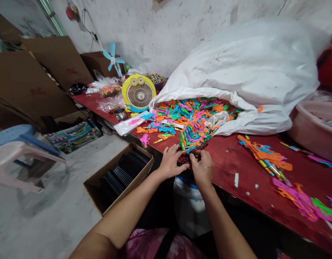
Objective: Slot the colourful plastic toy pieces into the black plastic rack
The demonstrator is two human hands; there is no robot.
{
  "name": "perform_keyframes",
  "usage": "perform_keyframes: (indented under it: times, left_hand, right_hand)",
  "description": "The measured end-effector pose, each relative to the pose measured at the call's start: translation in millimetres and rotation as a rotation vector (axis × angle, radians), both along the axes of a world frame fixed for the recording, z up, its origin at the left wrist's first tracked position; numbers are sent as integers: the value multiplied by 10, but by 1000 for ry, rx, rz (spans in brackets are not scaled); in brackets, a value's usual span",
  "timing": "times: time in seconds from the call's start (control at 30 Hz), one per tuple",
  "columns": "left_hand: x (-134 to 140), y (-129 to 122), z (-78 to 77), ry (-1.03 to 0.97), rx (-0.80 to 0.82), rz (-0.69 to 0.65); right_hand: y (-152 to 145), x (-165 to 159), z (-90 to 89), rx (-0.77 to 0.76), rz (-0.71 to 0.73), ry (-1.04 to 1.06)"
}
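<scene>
At the table's front edge, a black lattice-like holder (185,159) lies between my hands, mostly covered. Packed rows of small colourful plastic pieces (195,135) stand in it or just behind it. My left hand (170,162) rests at its left side, fingers spread and thumb stretched toward the right. Opposite it, my right hand (202,165) has its thumb and fingers drawn together at the holder's near edge; what they pinch is hidden. Behind the rows, a white sack (236,68) lies open with a heap of similar coloured pieces (179,109) spilling out.
On the red table (225,169) lie loose coloured pieces (265,154) and patterned tubes. A yellow fan (140,93) and metal cup (119,114) stand left, a pink basin (317,126) right. Below left is a cardboard box (94,192) of black ridged trays; a stool (17,158) stands farther left.
</scene>
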State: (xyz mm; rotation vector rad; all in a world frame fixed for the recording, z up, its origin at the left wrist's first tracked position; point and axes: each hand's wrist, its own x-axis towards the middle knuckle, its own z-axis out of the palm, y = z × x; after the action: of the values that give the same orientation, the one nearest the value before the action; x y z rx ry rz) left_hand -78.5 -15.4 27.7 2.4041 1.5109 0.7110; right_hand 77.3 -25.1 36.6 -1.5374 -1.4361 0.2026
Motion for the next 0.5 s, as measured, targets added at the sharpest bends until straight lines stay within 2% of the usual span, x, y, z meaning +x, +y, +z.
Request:
perform_keyframes:
  times: [0.23,0.4,0.5]
  left_hand:
    - [-28,-62,-50,-89,23,-97]
    - [-81,-128,-183,-181,41,-152]
    - [-74,-184,-256,-153,80,-148]
  right_hand:
    - [-9,162,24,-1,54,18]
    - [55,290,-15,-100,33,231]
    - [119,426,-77,-162,94,363]
